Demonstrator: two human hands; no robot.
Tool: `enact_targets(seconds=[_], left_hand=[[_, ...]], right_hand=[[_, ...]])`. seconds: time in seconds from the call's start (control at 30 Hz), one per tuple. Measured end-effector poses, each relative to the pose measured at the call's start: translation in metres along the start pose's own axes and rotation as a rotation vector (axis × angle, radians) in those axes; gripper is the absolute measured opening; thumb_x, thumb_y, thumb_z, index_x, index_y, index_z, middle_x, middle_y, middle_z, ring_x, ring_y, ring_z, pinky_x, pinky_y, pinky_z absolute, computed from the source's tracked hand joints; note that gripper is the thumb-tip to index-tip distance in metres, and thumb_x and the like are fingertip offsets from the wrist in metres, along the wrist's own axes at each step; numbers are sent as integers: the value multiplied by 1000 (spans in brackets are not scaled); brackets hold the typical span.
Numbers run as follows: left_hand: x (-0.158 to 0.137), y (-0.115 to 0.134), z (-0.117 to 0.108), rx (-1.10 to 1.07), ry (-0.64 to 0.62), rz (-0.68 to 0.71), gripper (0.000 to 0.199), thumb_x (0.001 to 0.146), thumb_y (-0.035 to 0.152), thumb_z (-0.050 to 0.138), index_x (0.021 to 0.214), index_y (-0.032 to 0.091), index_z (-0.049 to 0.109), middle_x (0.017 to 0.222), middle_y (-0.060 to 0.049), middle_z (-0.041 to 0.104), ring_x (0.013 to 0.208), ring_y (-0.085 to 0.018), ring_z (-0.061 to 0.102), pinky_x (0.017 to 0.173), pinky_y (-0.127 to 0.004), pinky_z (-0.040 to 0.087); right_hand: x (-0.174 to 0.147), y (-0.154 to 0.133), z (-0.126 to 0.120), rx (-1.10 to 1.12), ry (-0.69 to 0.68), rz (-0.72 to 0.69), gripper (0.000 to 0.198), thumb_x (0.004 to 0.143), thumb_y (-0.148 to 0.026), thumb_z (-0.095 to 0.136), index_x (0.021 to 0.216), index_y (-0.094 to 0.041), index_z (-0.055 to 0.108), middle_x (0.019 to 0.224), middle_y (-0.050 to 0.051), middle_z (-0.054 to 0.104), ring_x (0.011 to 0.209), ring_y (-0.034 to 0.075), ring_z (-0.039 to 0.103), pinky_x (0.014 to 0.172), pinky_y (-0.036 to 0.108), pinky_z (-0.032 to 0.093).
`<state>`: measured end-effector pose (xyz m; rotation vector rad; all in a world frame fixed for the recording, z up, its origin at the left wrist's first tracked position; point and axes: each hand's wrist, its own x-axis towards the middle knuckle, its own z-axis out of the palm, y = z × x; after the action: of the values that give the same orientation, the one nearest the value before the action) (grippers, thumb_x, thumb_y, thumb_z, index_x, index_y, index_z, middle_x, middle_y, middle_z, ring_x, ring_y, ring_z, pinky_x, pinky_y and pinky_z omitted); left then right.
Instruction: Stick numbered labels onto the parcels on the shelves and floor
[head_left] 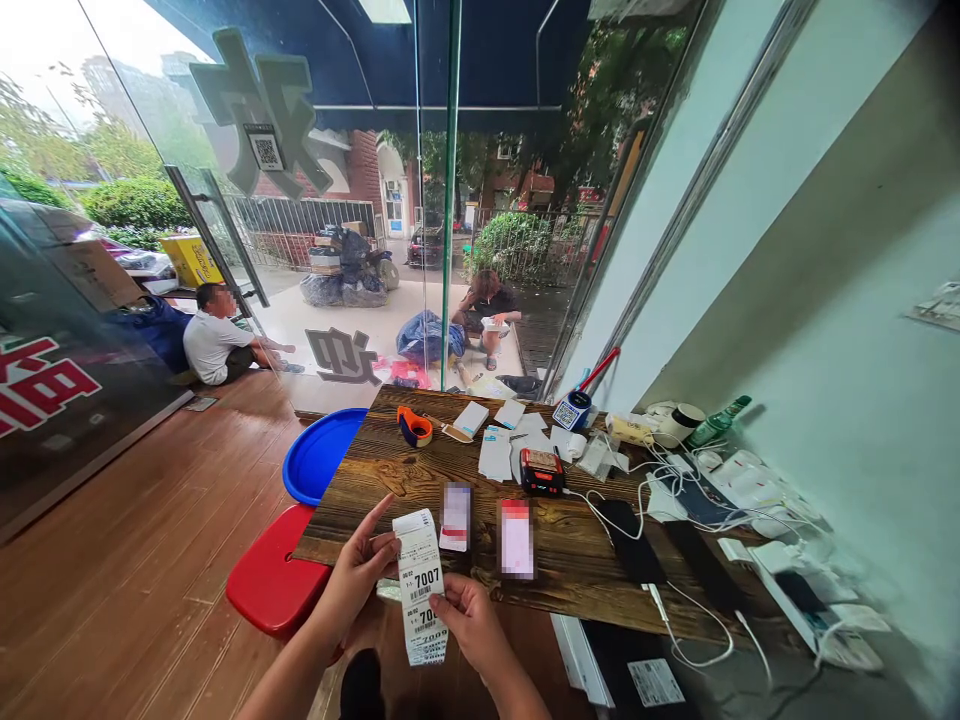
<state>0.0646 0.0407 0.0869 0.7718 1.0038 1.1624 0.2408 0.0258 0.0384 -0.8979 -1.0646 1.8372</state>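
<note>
While pinching the label strip point(419, 592), lower centre of the frame, by opposite edges in left hand point(365, 556) and right hand point(470, 616), keep it flat, with right thumb point(442, 609) clear of printed numbers point(427, 579).

lit phones point(517, 542): screens blurred | label strip point(417, 555): fine print illegible | forearms point(306, 642): cut off below

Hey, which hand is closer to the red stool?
Left. The left hand is to the right of the red stool, at the paper strip's nearer edge; the right hand is farther right, at its opposite edge.
</note>
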Motion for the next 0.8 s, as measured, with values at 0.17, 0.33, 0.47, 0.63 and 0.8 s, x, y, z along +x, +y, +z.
enact_targets(seconds=[0.17, 0.33, 0.47, 0.63, 0.8], left_hand=[[2, 2, 2, -19, -21, -4, 93, 77, 34, 67, 146, 28, 5, 92, -2, 73, 85, -18, 68, 73, -30, 55], [5, 3, 3, -27, -12, -2, 92, 77, 34, 67, 146, 29, 6, 93, -3, 73, 86, -19, 68, 72, -31, 56], [5, 3, 3, 10, -3, -4, 88, 76, 37, 67, 146, 29, 13, 91, -1, 73, 83, -19, 67, 73, -31, 54], [6, -5, 5, 39, -63, -8, 81, 70, 37, 73, 140, 27, 33, 88, -3, 72, 80, -19, 66, 73, -31, 51], [3, -22, 7, 115, -105, -47, 70, 63, 29, 80, 126, 23, 50, 106, -6, 70, 101, -23, 62, 87, -33, 48]], right_hand=[[2, 0, -1, 27, -1, 14, 40, 63, -49, 76, 88, -19, 73, 79, 7, 74, 68, 19, 66, 70, 34, 48], [4, -1, -1, 29, -2, 18, 43, 63, -51, 75, 88, -17, 72, 81, 8, 75, 69, 20, 66, 69, 34, 49], [4, -2, 1, 26, 11, 9, 44, 63, -53, 74, 88, -17, 72, 81, 8, 75, 69, 20, 66, 70, 36, 49], [6, -6, 4, 49, 25, -21, 43, 66, -53, 73, 91, -18, 71, 87, 9, 75, 75, 23, 67, 76, 39, 50], [8, -6, 6, 74, 117, -72, 43, 65, -52, 74, 91, -18, 70, 90, 10, 74, 81, 25, 67, 84, 44, 49]])
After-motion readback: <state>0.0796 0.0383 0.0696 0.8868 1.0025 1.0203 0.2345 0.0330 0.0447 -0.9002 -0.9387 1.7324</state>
